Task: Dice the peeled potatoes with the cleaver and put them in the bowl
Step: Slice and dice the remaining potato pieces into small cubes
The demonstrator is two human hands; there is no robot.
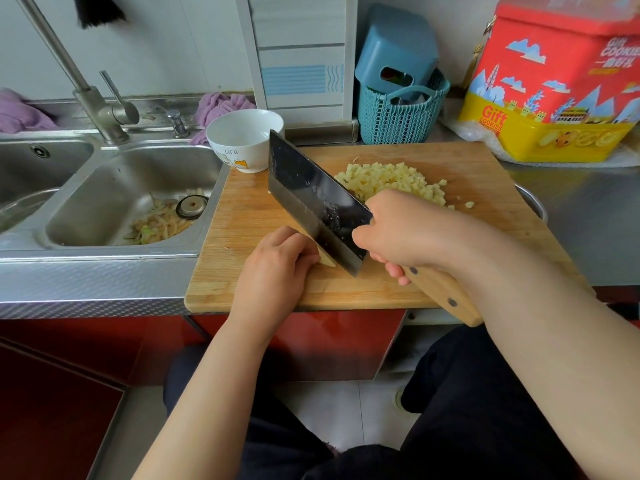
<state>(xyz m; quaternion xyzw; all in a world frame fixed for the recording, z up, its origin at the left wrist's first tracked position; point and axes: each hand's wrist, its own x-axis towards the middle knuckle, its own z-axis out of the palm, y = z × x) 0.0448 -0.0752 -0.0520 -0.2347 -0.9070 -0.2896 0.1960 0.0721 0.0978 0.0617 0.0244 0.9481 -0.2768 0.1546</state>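
a: head view shows what on the cutting board (pixel 450 161)?

b: the right hand (pixel 405 230) holds the cleaver (pixel 311 199), its fingers curled around the wooden handle near the blade. the blade is tilted, with its edge down at a small potato piece (pixel 327 260).

a: and the left hand (pixel 277 258)?

b: it rests on the board beside the blade, with the fingers curled together over the potato piece. most of the piece is hidden, so i cannot tell how they pinch it.

a: where are the cut potatoes?

b: a pile of diced potato (pixel 391 181) lies on the far part of the board, behind the right hand. the white bowl (pixel 242 140) stands at the far left corner of the board, next to the sink (pixel 104 202). peels (pixel 156 225) lie in the sink.
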